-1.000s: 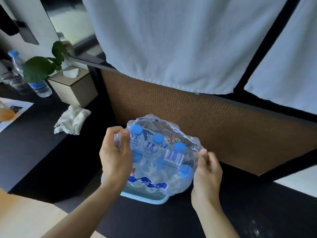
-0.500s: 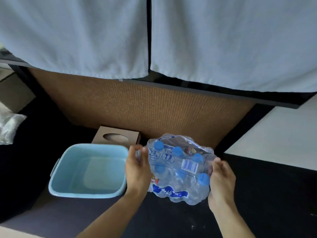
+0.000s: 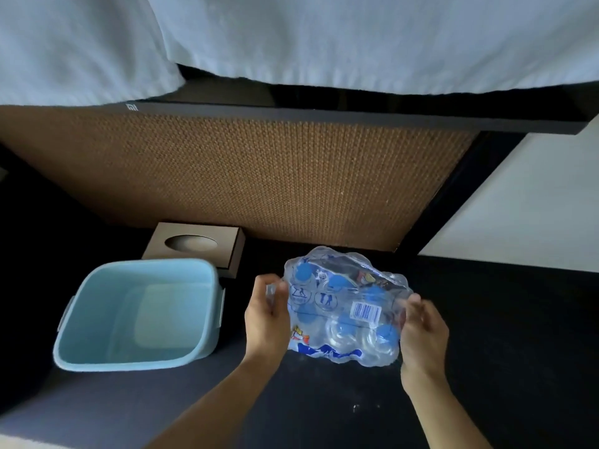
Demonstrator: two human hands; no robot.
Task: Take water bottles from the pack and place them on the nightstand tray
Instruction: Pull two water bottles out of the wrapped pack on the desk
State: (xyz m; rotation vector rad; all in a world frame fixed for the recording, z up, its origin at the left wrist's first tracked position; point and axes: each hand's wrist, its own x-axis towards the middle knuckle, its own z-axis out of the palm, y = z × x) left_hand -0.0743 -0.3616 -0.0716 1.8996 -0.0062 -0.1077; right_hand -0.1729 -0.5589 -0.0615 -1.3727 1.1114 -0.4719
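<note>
A shrink-wrapped pack of water bottles with blue caps and a barcode sticker is held between my two hands over the dark surface. My left hand grips the pack's left side, pinching the plastic wrap. My right hand holds the right side with its fingers curled on the wrap. The bottles stay sealed inside the wrap. No tray with bottles is in view.
A light blue plastic tub stands left of the pack. Behind it lies a brown tissue box. A woven brown panel rises at the back, with white towels hanging above it.
The view has swung right, so the plant, bottles and cloth at the left are gone. The pack has moved right, off the blue tub, with both hands still on it.
</note>
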